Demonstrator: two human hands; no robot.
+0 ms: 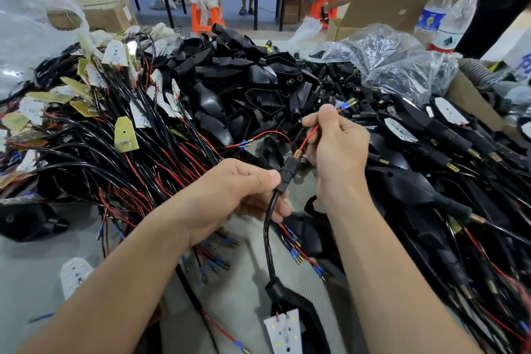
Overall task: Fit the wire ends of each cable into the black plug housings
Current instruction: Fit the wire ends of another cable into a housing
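Pinching, with the right fingers [324, 113], the red wire [311, 133] a little below its blue-sleeved brass terminal [350, 102]; right hand [340, 149] raised over the heap. Gripping, with the left fingers [265, 178] curled tight, the plug housing [288, 171] and the cable [270, 227] entering it; left hand [230, 195] just beside the right, above the near middle of the counter [28, 267].

To do it well, probably: brace the housing firmly, draw the wire straight along its axis rather than sideways, set the pinch nearer the brass spring [297, 154] to avoid a kink, and mind the second red lead [268, 132] looping off left so as not to snag it.

Looks short, matt black, ribbed at the waist, with the coil at its mouth and the red wire emerging there. Runs on below as a black sheathed cable, bending down to a lamp shell [287, 296] carrying a white LED board [283, 333]. Beyond, heaped empty shells [230, 80].
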